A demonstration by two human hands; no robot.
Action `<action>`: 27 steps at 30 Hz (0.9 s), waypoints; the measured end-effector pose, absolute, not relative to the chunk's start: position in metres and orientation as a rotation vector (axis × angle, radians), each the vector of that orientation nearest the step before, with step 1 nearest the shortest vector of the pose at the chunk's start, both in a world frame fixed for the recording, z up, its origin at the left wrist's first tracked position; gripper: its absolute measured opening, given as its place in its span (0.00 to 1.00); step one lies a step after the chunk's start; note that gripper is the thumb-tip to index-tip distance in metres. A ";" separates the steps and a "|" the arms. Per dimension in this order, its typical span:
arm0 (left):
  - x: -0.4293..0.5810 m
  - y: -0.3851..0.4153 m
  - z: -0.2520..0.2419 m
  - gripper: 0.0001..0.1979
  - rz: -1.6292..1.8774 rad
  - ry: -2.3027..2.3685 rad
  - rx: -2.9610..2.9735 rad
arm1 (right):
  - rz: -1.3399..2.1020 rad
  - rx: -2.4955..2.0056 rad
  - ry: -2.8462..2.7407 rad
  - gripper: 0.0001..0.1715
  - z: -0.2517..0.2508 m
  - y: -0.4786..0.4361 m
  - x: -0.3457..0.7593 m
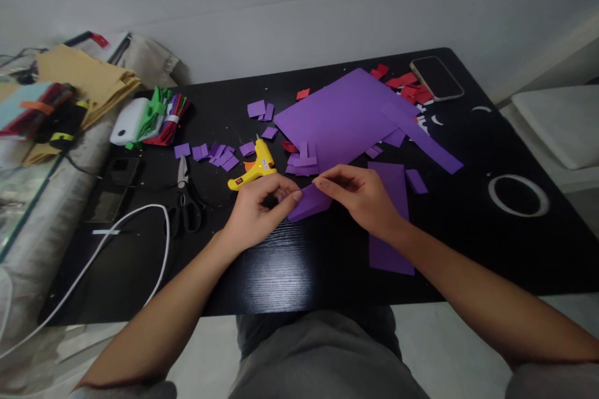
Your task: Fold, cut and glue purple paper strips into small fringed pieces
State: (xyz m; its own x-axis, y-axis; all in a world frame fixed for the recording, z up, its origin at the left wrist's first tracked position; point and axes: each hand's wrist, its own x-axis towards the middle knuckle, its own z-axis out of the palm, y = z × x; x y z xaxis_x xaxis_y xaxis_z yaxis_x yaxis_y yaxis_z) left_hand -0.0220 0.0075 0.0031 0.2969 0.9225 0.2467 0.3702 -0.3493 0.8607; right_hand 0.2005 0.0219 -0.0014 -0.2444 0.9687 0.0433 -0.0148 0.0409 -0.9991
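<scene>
Between my two hands is a folded piece of purple paper (311, 202), raised over the front middle of the black table. My left hand (262, 207) pinches its left end between thumb and fingers. At the upper right end, the fingertips of my right hand (359, 193) grip the same piece. Just beyond my left hand lies a yellow glue gun (260, 166), its nozzle pointing away. Small cut purple pieces (304, 159) are stacked past the held paper. Partly under my right wrist is a purple paper strip (389, 224).
A large purple sheet (341, 112) covers the back middle. Scissors (185, 196) and a dark phone (112, 190) lie left, near a looping white cable (163, 249). Red scraps (412, 87), another phone (437, 77) and a white ring (518, 195) are at right. Bundled coloured strips (161, 115) sit back left.
</scene>
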 end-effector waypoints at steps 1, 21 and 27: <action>-0.022 0.008 0.004 0.05 1.016 1.168 1.844 | 1.359 -1.041 -1.408 0.11 -0.002 0.022 0.200; -0.026 0.017 0.008 0.09 1.044 1.209 1.348 | 1.393 -0.866 -1.604 0.10 0.001 0.015 0.205; -0.026 0.015 0.007 0.12 1.032 1.165 1.248 | 1.323 -0.855 -1.674 0.09 0.001 0.015 0.203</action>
